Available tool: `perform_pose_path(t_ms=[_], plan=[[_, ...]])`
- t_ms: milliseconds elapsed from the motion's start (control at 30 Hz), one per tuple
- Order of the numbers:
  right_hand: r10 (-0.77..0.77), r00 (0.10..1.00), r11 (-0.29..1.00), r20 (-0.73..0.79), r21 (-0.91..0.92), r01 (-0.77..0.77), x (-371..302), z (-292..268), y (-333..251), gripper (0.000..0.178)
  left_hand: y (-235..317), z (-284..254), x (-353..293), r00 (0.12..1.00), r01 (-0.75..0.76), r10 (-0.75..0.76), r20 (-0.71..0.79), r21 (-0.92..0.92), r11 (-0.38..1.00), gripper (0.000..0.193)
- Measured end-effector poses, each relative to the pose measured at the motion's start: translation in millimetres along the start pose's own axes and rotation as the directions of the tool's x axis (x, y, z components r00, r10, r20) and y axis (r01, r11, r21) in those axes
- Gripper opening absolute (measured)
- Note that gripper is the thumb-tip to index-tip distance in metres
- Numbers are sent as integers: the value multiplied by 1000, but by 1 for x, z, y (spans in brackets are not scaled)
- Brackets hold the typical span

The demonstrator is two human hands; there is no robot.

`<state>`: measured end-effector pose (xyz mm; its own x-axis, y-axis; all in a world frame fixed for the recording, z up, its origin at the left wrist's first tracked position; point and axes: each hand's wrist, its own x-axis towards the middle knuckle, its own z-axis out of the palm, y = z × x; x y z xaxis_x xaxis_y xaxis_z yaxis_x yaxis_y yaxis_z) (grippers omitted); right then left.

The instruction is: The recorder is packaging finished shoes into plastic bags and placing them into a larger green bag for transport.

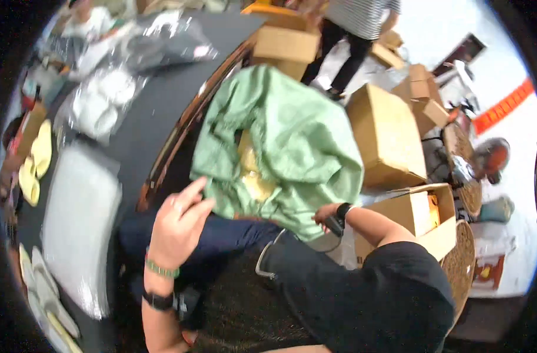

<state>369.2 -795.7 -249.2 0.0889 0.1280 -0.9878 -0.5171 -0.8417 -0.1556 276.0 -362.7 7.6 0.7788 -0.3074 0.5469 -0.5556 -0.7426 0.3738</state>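
A large light-green cloth lies rumpled in front of me, next to the dark table's edge. Through a gap in its folds show pale yellow things with a plastic-like shine; their kind cannot be made out. My left hand is raised by the cloth's near left side, fingers bent but apart, holding nothing I can see. At the cloth's near right edge, my right hand has its fingers curled together on the fabric. Both wrists wear dark bands.
On the dark table at left lie a stack of clear plastic sheets, bagged white items, yellow shoes and pale shoes. Cardboard boxes stand at right, one open box near my right arm. A person stands beyond.
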Motion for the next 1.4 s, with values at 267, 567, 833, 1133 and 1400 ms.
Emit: perform_pose_path(t_ms=[267, 567, 833, 1133, 1400], plan=[[208, 957, 977, -204, 83, -195, -135, -75, 81, 28, 3, -29, -52, 993, 43, -44, -110, -13, 999, 14], [-157, 891, 820, -426, -559, -123, -105, -61, -103, 38, -25, -31, -81, 987, 138, -136, -83, 15, 990, 14], [-918, 397, 208, -24, -880, 428, -206, -39, -337, 34, -23, -68, -114, 924, 375, -367, -111, 65, 925, 19], [-975, -194, -212, 104, -682, 700, -245, 53, -531, 22, 4, -161, -180, 692, 722, -632, -348, 343, 601, 21], [-613, -479, -784, 629, -560, 268, -178, 245, -573, 62, -43, -169, -197, 541, 785, -704, -461, 578, 225, 54]])
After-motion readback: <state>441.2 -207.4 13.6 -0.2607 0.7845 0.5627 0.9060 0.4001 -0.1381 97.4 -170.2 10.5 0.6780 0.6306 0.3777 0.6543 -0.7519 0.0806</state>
